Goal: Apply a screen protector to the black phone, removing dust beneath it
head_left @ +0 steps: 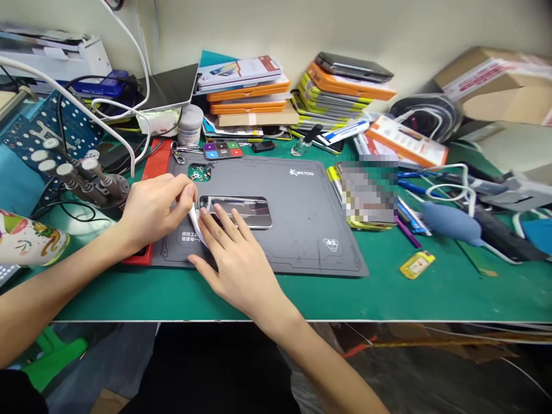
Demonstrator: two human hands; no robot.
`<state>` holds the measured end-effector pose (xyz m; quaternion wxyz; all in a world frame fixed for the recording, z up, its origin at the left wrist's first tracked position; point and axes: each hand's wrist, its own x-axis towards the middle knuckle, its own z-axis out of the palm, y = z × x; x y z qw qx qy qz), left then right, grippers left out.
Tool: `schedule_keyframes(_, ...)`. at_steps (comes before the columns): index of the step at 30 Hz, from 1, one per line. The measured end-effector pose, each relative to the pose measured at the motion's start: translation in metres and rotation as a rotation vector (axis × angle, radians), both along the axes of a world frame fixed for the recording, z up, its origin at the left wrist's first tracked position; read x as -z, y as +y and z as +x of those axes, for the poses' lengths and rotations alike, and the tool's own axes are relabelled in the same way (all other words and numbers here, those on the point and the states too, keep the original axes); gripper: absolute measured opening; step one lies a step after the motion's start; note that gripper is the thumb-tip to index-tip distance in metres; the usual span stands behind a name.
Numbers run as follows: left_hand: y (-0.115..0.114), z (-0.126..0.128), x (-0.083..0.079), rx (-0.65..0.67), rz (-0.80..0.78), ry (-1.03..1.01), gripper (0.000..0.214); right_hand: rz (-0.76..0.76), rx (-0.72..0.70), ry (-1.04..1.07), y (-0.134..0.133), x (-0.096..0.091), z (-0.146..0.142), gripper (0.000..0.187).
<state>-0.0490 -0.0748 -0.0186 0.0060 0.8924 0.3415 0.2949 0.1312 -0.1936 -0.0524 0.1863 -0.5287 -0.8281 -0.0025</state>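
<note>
Right hand (244,265) touches glossy phone (255,213); left hand (150,208) pinches curved strip (197,225).

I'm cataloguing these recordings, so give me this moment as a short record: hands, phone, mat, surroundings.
Left hand: curled, fingertips pinching a white strip
Right hand: spread, fingers partly over the phone
Phone: glossy, lying on the mat
Mat: grey, on a green table
Left of mat: cup, screwdrivers
Right of mat: blue blower
Behind mat: stacked boxes
</note>
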Motion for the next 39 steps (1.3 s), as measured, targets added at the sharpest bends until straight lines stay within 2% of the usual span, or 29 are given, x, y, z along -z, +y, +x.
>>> schedule_keyframes(6, 0.0, -0.002, 0.0, 0.012, 0.059, 0.008, 0.037, 0.052, 0.024, -0.022, -0.001, 0.0, 0.001, 0.055)
schedule_keyframes(10, -0.001, -0.003, 0.001, 0.02, 0.083, 0.015, 0.037, 0.095, 0.089, -0.059, -0.014, 0.006, 0.029, 0.053)
schedule_keyframes(14, -0.001, -0.002, 0.005, 0.009, 0.083, 0.029, 0.039, 0.125, 0.165, -0.057, -0.026, 0.014, 0.065, 0.062)
schedule_keyframes(18, -0.002, -0.001, 0.008, -0.018, 0.093, 0.038, 0.039, 0.104, 0.201, -0.074, -0.025, 0.017, 0.083, 0.06)
schedule_keyframes(23, -0.004, -0.001, 0.008, -0.006, 0.128, 0.051, 0.041, 0.107, 0.223, -0.071, -0.012, 0.019, 0.073, 0.061)
schedule_keyframes(29, -0.003, -0.001, 0.007, 0.02, 0.178, 0.035, 0.039, 0.141, 0.182, -0.06, -0.006, 0.018, 0.036, 0.072)
schedule_keyframes(33, -0.002, -0.002, 0.007, 0.029, 0.17, 0.049, 0.038, 0.123, 0.136, -0.075, -0.011, 0.014, 0.015, 0.067)
schedule_keyframes(39, -0.002, 0.0, 0.008, 0.015, 0.181, 0.058, 0.04, 0.158, 0.072, -0.124, -0.018, 0.011, 0.03, 0.06)
